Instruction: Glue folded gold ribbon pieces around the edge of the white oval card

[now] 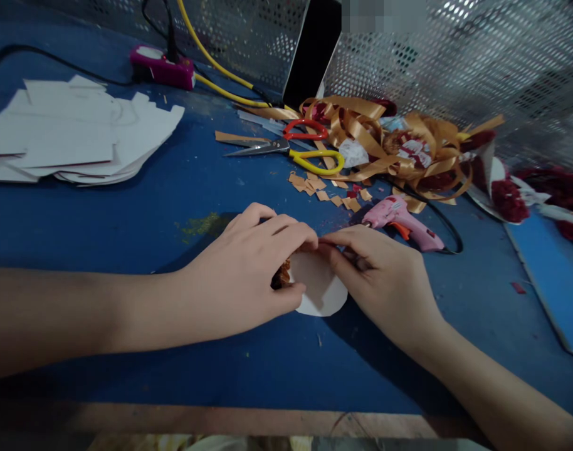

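The left hand (249, 269) has its grip half curled, thumb and forefinger apart, loosely closed around a brown curled piece (283, 273) at the left side of a white disc (321, 288), just below the centre of the frame. How firmly it holds cannot be told. The right hand (390, 275) has thumb and forefinger pinched together on the disc's upper edge.

Just above the right hand lies a pink glue gun (406, 223). Small tan squares (316, 181) are scattered near it, below open scissors (279, 146) with one red and one yellow handle loop. Tan ribbon (340, 106) is heaped at the upper right, with dark red material (507, 200) farther right.

The blue tabletop (126, 219) carries stacked white sheets (74, 138) at left, a magenta power strip (162, 67) and yellow cable (211, 53) at upper left, and a dark flat panel (312, 53) leaning against perforated metal (456, 75) along the top.
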A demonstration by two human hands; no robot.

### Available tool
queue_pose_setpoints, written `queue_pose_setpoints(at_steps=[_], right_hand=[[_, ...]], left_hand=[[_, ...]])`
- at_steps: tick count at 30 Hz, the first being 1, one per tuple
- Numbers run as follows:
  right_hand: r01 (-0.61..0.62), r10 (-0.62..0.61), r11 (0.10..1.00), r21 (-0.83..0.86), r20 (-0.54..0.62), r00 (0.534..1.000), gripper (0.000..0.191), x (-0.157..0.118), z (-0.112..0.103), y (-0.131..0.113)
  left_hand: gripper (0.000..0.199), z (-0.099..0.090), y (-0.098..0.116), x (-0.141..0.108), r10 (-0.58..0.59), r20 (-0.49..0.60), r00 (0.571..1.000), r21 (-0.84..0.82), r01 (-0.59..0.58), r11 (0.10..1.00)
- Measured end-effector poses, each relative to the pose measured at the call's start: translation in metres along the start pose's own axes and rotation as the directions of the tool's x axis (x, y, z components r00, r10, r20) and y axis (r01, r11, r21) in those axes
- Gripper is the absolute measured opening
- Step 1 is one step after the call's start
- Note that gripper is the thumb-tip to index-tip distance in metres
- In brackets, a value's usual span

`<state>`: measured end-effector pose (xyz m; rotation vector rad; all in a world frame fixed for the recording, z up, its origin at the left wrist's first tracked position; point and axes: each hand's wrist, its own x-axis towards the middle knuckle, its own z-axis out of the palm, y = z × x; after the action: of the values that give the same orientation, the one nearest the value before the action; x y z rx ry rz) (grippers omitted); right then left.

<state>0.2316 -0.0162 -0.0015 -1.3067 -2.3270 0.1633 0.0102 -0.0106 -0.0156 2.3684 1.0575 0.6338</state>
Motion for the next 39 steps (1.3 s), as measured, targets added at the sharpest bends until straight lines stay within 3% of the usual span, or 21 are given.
queue_pose_setpoints(at_steps=[4, 8, 15, 20, 24, 29, 34, 39], right_hand=[[-0.017, 0.017, 1.0, 0.004, -0.006, 1.0, 0.015, 0.001, 0.0, 0.0], [-0.008, 0.008, 1.0, -0.011, -0.011, 1.0, 0.013, 0.0, 0.002, 0.001], [0.0, 0.0, 1.0, -0.013, -0.019, 1.0, 0.012, -0.002, 0.002, 0.0], [-0.007, 0.007, 1.0, -0.014, -0.024, 1.0, 0.009, -0.001, 0.003, 0.0], [-0.011, 0.011, 1.0, -0.003, -0.037, 0.999, 0.009, -0.002, 0.004, 0.001], [0.015, -0.014, 1.0, 0.009, -0.035, 0.999, 0.012, -0.002, 0.004, 0.004], [0.02, -0.019, 1.0, 0.021, -0.041, 0.999, 0.014, 0.0, 0.004, 0.003], [0.024, -0.023, 0.999, 0.025, -0.05, 0.998, 0.015, 0.0, 0.003, 0.002]], left_hand=[[0.03, -0.001, 0.001, 0.0, 0.032, -0.003, 0.999, 0.0, -0.032, 0.999], [0.021, -0.002, 0.001, -0.002, 0.023, -0.073, 0.997, 0.014, -0.022, 1.0], [0.033, 0.0, 0.003, -0.005, 0.003, -0.081, 0.997, 0.023, -0.001, 1.0], [0.01, -0.006, 0.002, -0.002, 0.02, -0.134, 0.991, 0.069, -0.011, 0.998], [0.01, -0.013, -0.006, 0.008, 0.061, -0.201, 0.978, 0.108, -0.039, 0.993], [0.015, -0.015, -0.016, 0.022, 0.056, -0.151, 0.987, 0.036, -0.051, 0.998], [0.014, -0.013, -0.018, 0.037, -0.128, -0.043, 0.991, -0.093, 0.124, 0.988], [0.014, -0.008, -0.014, 0.045, -0.148, -0.016, 0.989, -0.05, 0.147, 0.988]])
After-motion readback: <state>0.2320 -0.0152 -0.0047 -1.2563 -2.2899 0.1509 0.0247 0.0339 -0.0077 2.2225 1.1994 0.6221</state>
